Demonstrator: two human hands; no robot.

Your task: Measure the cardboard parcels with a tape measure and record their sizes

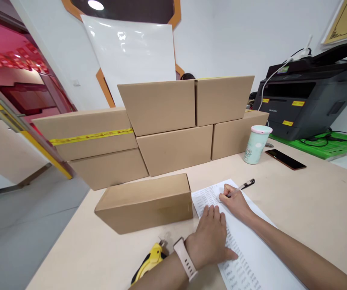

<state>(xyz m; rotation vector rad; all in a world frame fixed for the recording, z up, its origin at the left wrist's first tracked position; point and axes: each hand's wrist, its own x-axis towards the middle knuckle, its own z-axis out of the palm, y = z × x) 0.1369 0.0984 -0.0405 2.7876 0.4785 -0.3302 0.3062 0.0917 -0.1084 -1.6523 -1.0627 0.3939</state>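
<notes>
A long white sheet of paper (pixel 253 241) with columns of small print lies on the table. My left hand (pixel 211 233) rests flat on it, fingers stretched out, a pink watch strap (pixel 185 257) at the wrist. Higher up the sheet, my right hand (pixel 234 201) grips a pen (pixel 246 185) with a dark cap end, its tip hidden behind the fingers near the printed lines. Beside the paper's left edge sits a closed cardboard box (pixel 149 211). A yellow and black cutter-like tool (pixel 152 259) lies left of my left wrist, partly covered by the forearm.
Several cardboard boxes (pixel 175 151) are stacked in two layers along the back; a person's head shows just above them. To the right stand a pastel cup (pixel 256 145), a dark phone (pixel 286 159) and a Brother printer (pixel 306 96) on a green base (pixel 327 146).
</notes>
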